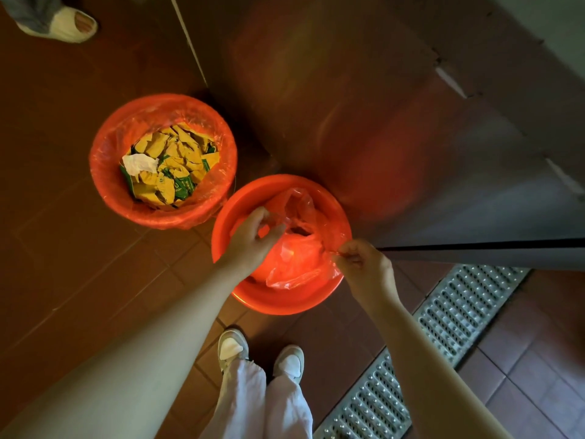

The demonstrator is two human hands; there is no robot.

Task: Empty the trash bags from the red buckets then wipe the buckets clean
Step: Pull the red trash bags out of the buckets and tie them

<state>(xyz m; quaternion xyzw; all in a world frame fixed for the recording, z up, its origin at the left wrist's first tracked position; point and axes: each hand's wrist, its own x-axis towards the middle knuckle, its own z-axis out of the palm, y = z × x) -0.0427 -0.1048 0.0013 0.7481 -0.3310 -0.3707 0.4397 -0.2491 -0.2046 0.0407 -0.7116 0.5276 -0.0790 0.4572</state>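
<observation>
Two red buckets stand on the brown tiled floor. The near bucket (275, 299) holds a thin red trash bag (296, 251), pulled inward off its rim. My left hand (250, 239) pinches the bag's left edge over the bucket. My right hand (364, 264) pinches the bag's right edge at the bucket's right rim. The far bucket (163, 217) at the left is lined with its own red bag (218, 137) folded over the rim and is full of yellow and green wrappers (172, 166) with a white crumpled tissue.
A stainless steel cabinet (443, 153) stands right behind the near bucket. A metal drain grate (443, 340) runs diagonally at the lower right. My white shoes (259, 353) are just below the bucket. Another person's sandalled foot (60, 25) is at the top left.
</observation>
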